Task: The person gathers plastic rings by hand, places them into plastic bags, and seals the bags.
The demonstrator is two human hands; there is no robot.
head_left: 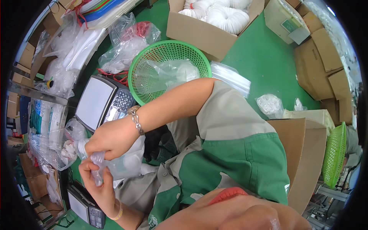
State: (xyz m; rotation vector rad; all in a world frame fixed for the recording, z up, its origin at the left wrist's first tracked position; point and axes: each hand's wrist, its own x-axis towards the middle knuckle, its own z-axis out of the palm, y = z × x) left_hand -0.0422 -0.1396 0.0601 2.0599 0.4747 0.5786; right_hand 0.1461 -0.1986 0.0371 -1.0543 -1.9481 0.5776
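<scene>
Both my hands work at the gathered, twisted neck of a clear plastic bag (99, 168). My right hand (109, 138), with a chain bracelet at its wrist, is closed at the top of the twist. Just below it, the fingers of my left hand (92, 178) curl round the bunched plastic. Whitish contents show through the bag beside my lap, partly behind my right forearm. A digital scale (97, 103) with a flat grey pan stands just beyond my right hand. Past my right forearm, a green mesh basket (168, 46) holds a clear bag with something white in it.
An open cardboard box (203, 44) of white coils stands at the far side. Flat clear bags (234, 78) and a bagged white coil (269, 105) lie on the green floor. Another scale (82, 207) is at lower left. Plastic-laden shelves (50, 99) line the left.
</scene>
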